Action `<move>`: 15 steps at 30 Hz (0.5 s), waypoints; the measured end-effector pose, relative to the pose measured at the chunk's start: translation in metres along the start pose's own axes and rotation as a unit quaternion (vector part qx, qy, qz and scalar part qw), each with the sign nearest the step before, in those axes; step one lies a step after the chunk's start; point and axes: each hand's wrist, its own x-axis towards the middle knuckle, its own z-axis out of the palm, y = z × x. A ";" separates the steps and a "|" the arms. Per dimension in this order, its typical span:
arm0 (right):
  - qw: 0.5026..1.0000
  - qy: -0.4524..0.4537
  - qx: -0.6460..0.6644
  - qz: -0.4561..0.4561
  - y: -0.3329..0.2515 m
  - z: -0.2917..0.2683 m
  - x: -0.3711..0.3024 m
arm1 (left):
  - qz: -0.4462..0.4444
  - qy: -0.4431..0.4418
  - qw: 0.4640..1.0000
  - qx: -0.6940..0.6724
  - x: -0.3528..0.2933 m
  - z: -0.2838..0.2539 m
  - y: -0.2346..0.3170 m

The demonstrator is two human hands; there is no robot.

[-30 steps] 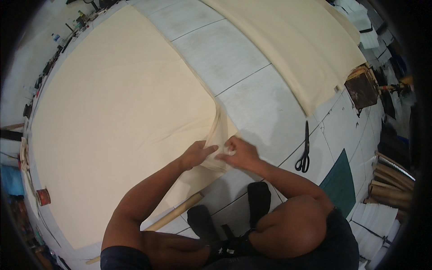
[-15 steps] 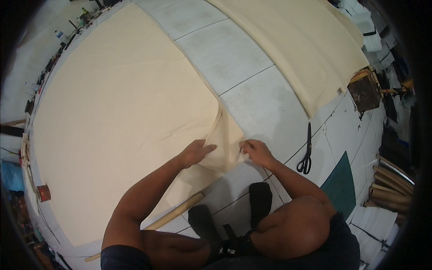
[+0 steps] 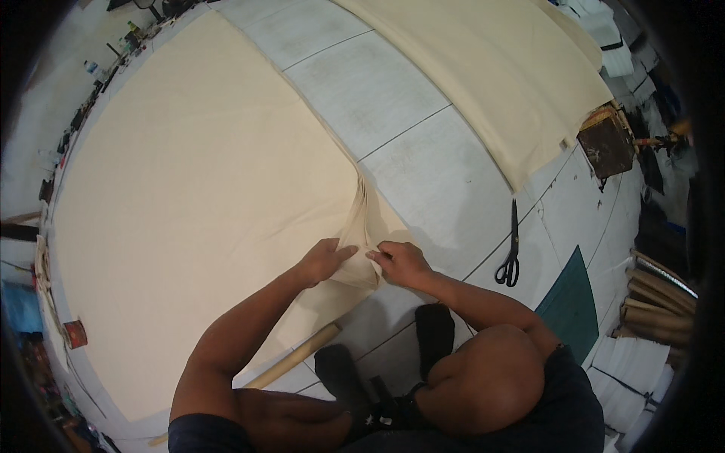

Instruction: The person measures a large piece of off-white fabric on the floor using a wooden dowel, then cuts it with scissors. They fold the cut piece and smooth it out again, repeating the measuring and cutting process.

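Pinching with left hand (image 3: 323,261) and right hand (image 3: 403,264) the gathered near-right corner of a cream fabric sheet (image 3: 200,166) spread far and left.

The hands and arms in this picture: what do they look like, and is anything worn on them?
The left hand and right hand are bare, with no gloves. The forearms are uncovered too, showing no watch, markings or cables. Short, dark sleeves cover the upper arms.

Left hand (image 3: 323,261), right hand (image 3: 400,263) pinching cream sheet (image 3: 211,181), edge bunched — 1 pair black scissors (image 3: 514,248) on tiles (image 3: 423,170).
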 end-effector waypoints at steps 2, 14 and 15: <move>0.998 -0.029 0.063 -0.008 0.009 -0.005 -0.002 | 0.000 0.010 1.000 0.027 -0.001 -0.003 0.001; 0.971 0.233 -0.006 0.049 0.021 -0.036 -0.001 | -0.024 0.014 0.999 0.039 -0.008 -0.005 0.013; 0.986 0.159 -0.007 0.049 0.010 -0.034 -0.001 | -0.018 0.014 0.999 0.022 -0.007 -0.003 0.012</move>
